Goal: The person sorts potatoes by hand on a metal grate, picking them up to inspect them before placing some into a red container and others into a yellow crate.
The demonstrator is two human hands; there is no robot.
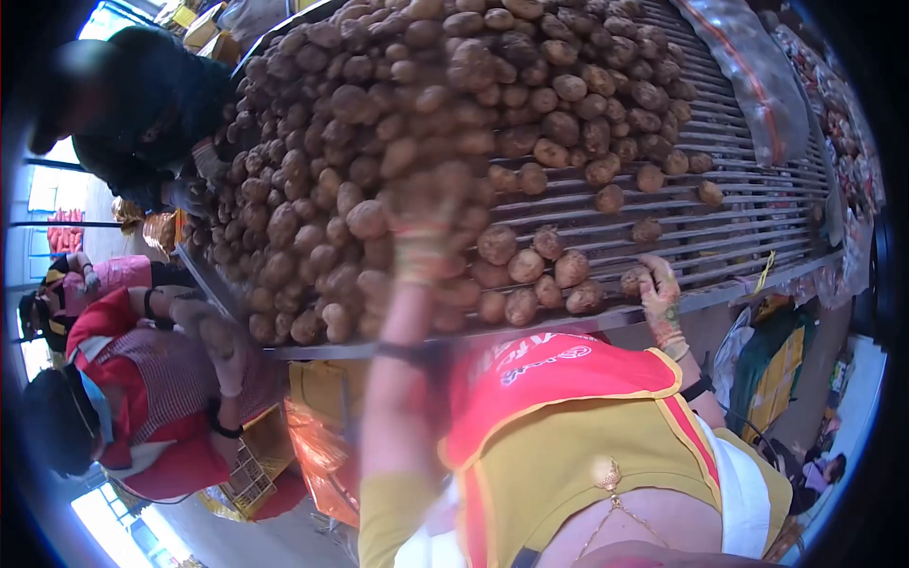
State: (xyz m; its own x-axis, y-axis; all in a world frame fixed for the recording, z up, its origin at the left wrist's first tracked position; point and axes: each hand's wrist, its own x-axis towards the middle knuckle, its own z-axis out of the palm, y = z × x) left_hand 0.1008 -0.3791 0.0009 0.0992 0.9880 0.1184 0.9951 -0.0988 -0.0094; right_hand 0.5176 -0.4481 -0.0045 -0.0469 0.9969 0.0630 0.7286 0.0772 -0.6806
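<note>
Many brown, soil-dusted potatoes (355, 104) lie heaped on a slatted metal table (729, 213). My left hand (426, 204), in a patterned glove, reaches over the heap and is smeared by motion; its fingers cannot be made out. At the table's near edge, my right hand (663, 298), in a similar stained glove, has its fingers curled against a small potato (632, 281). A few loose potatoes (571, 269) lie on the slats between my two hands.
A person in dark clothes (156, 104) works at the heap's far left. Another person in a red vest (156, 398) stands to my left. A clear plastic sheet with an orange stripe (748, 76) lies on the slats' right side. An orange bag (317, 454) and yellow crates (251, 473) stand below.
</note>
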